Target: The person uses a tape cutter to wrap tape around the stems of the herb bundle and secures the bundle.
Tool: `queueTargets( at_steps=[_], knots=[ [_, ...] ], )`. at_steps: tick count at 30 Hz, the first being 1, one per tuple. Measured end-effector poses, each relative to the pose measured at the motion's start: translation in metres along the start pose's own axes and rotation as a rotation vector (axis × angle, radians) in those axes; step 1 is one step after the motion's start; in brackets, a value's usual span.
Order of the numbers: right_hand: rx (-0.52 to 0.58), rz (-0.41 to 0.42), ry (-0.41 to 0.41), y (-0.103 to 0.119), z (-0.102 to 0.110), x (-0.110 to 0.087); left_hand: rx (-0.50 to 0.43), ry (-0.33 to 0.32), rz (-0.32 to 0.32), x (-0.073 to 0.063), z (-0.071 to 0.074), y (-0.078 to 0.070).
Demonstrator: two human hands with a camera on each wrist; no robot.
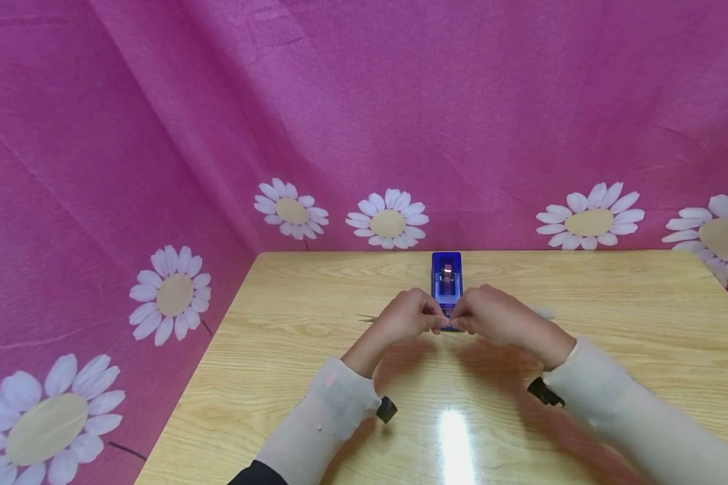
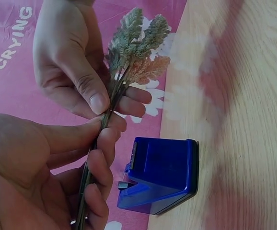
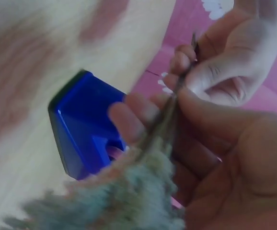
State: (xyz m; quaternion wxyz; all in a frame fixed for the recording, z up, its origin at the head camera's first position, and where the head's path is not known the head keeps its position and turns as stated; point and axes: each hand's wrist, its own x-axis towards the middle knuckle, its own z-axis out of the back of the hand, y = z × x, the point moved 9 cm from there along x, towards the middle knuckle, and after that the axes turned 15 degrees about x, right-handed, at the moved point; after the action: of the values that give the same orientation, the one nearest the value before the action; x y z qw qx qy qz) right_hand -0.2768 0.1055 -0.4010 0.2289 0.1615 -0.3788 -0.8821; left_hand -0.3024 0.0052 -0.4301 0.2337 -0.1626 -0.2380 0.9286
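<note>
A small bunch of feathery flower sprays, grey-green and pinkish (image 2: 137,45), lies across both hands, its thin stems (image 2: 85,194) gathered together. My left hand (image 1: 409,315) holds the stems, fingers curled round them in the left wrist view. Close beside it, my right hand (image 1: 491,315) pinches the stems just below the flower heads (image 3: 129,191), thumb on top. In the head view the stem ends (image 1: 366,318) stick out left of the left hand, and the heads show faintly past the right wrist. A blue tape dispenser (image 1: 447,269) stands just beyond the fingertips.
The wood-grain table (image 1: 315,289) reaches back to a pink cloth (image 1: 400,121) printed with white daisies. Another side of cloth hangs along the table's left edge. Light glares on the near tabletop, and dark wrist cameras (image 1: 386,409) sit under the sleeves.
</note>
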Motion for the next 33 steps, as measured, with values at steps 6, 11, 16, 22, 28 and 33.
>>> queueTargets(
  at_steps=[6,11,16,22,28,33],
  knots=[
    [-0.023,-0.041,0.102,-0.003,-0.003,0.005,-0.014,-0.024,-0.005,0.002,0.0,0.001],
    [0.055,-0.028,0.136,-0.008,-0.007,0.01,-0.015,-0.048,0.004,0.002,0.0,0.002],
    [0.17,-0.016,0.083,-0.014,-0.008,0.01,-0.004,-0.071,-0.007,0.001,0.001,0.003],
    [0.184,-0.005,-0.022,-0.019,-0.007,0.005,-0.085,-0.037,-0.03,0.0,-0.002,0.003],
    [0.109,-0.004,-0.109,-0.02,-0.007,-0.001,-0.113,0.046,-0.015,-0.001,-0.006,0.003],
    [-0.035,0.039,-0.161,-0.009,-0.007,-0.004,-0.048,0.092,-0.016,-0.001,-0.009,0.002]
  ],
)
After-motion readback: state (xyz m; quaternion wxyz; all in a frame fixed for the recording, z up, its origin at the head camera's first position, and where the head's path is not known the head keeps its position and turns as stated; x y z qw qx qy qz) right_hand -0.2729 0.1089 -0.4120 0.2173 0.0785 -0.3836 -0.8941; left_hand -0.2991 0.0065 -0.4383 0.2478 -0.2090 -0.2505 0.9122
